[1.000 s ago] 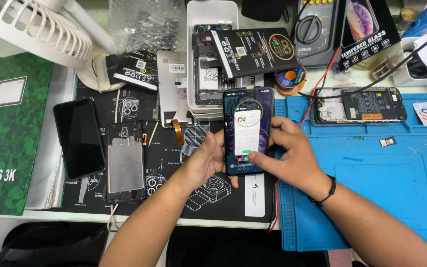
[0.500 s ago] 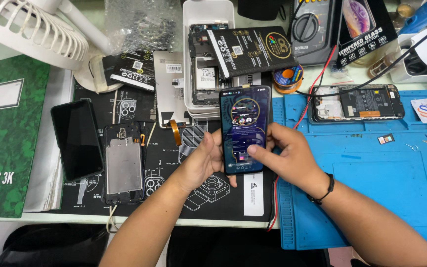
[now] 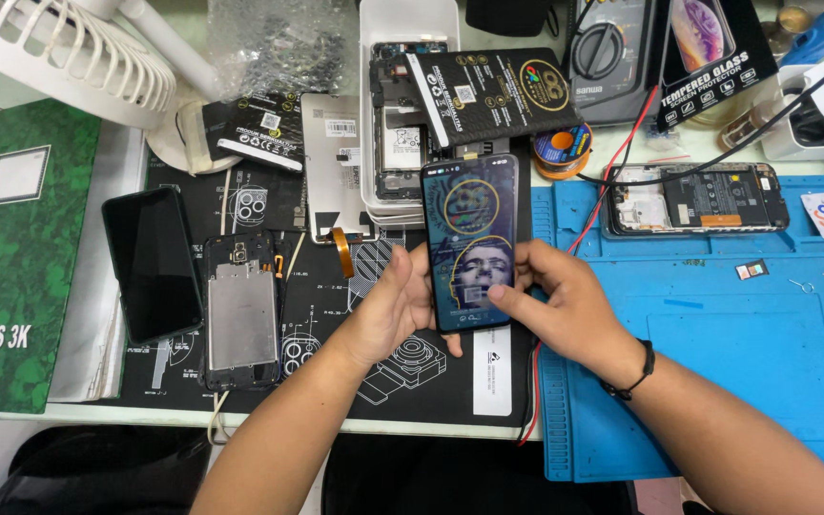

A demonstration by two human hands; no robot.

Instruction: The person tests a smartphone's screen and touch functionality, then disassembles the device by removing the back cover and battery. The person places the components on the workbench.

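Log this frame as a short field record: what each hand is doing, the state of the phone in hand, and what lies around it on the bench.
left hand: left hand holds the lit phone by its left edge
right hand: right hand supports the phone's right side, thumb on the lower screen
phone state: screen on, showing a picture
left of hands: dark phone lying screen up; opened phone body with bare metal plate
right of hands: opened phone on the blue mat
far left: green book
top left: white fan

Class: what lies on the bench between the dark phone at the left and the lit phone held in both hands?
In the head view, an opened phone with its metal plate showing lies between the dark phone and the lit phone.
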